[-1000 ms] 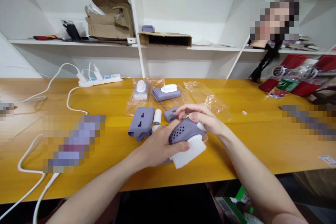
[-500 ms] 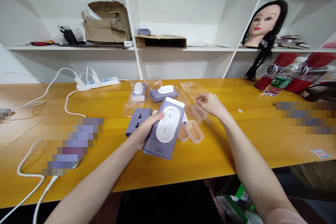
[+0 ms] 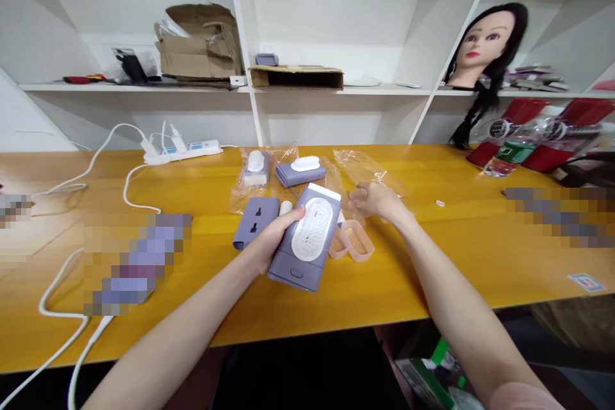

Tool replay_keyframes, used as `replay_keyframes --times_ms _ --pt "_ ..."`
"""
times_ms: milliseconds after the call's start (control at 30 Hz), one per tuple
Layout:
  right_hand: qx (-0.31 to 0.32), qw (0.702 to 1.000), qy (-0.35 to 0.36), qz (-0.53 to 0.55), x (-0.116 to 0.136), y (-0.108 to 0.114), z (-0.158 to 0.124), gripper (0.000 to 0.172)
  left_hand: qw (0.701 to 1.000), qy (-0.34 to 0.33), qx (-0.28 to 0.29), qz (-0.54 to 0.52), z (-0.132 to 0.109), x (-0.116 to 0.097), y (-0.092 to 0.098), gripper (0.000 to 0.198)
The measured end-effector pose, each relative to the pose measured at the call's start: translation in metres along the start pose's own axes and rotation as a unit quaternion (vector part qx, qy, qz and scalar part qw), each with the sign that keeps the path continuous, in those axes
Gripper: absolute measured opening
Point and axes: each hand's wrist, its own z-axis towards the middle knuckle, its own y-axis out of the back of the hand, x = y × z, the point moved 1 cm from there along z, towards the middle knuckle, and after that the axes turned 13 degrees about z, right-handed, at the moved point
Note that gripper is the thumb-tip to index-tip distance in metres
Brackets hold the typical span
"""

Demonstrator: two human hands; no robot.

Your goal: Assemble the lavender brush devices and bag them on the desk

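My left hand is closed around a purple box-shaped device with a white perforated oval face, held tilted above the yellow table. My right hand hovers just right of the device's top. Its fingers are curled on what looks like a small translucent pinkish piece. A clear pinkish tray lies on the table just below that hand. A flat purple plate with slots and a small white roller lie left of the device.
Two bagged purple-and-white parts and an empty plastic bag lie behind. A white power strip with cables runs left. A mannequin head, a water bottle and red boxes sit at the right. Cardboard boxes fill the shelf.
A second ago both hands gripped a purple brush-like part low over the table. Now my left hand alone holds up the purple device; my right hand has moved away right, then back.
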Motion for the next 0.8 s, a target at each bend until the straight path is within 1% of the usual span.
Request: replay_keyframes --times_ms 133,167,200,233,267,300,333,367,400,433,467,500,533,600,733,800 --pt "-0.017 0.999 -0.023 0.017 0.0 0.002 -0.001 0.04 0.998 -0.052 0.016 0.027 -0.001 0.001 0.001 0.044" --pt "-0.036 0.999 -0.029 0.019 -0.001 0.005 -0.003 0.04 0.997 -0.058 0.023 0.037 -0.001 0.002 0.001 0.043" --pt "-0.073 0.997 -0.024 0.028 -0.001 0.009 -0.005 0.042 0.997 -0.062 0.028 0.047 0.0 0.002 0.001 0.043" --pt "-0.122 0.991 -0.005 0.052 -0.001 0.014 -0.007 0.045 0.996 -0.063 0.031 0.054 0.0 0.003 0.002 0.042" --pt "-0.168 0.98 0.03 0.098 -0.001 0.019 -0.009 0.049 0.995 -0.065 0.035 0.06 0.0 0.003 0.002 0.042" --pt "-0.201 0.962 0.078 0.168 0.001 0.023 -0.012 0.052 0.995 -0.067 0.041 0.062 -0.001 0.004 0.002 0.042" --pt "-0.209 0.935 0.133 0.256 0.003 0.026 -0.015 0.053 0.994 -0.071 0.049 0.064 -0.001 0.004 0.002 0.041" --pt "-0.187 0.9 0.184 0.347 0.006 0.027 -0.018 0.052 0.993 -0.076 0.059 0.065 -0.001 0.004 0.001 0.041" --pt "-0.144 0.865 0.222 0.426 0.01 0.026 -0.021 0.051 0.992 -0.083 0.069 0.064 -0.001 0.004 0.001 0.041" --pt "-0.092 0.835 0.247 0.484 0.014 0.024 -0.024 0.049 0.991 -0.091 0.078 0.064 -0.002 0.004 0.001 0.042" --pt "-0.049 0.813 0.265 0.516 0.019 0.02 -0.028 0.047 0.989 -0.1 0.085 0.062 -0.002 0.004 0.001 0.043" --pt "-0.016 0.805 0.276 0.525 0.024 0.016 -0.032 0.045 0.988 -0.108 0.091 0.061 -0.002 0.004 0.001 0.043" --pt "0.009 0.804 0.285 0.521 0.029 0.011 -0.036 0.044 0.987 -0.115 0.094 0.06 -0.002 0.004 0.002 0.044" --pt "0.028 0.807 0.302 0.507 0.036 0.002 -0.043 0.043 0.986 -0.119 0.098 0.06 -0.001 0.005 0.003 0.045" --pt "-0.005 0.801 0.332 0.499 0.041 -0.009 -0.051 0.039 0.987 -0.113 0.098 0.062 0.001 0.006 0.005 0.045" --pt "-0.008 0.799 0.338 0.497 0.041 -0.012 -0.051 0.036 0.985 -0.119 0.106 0.064 0.001 0.006 0.005 0.045"
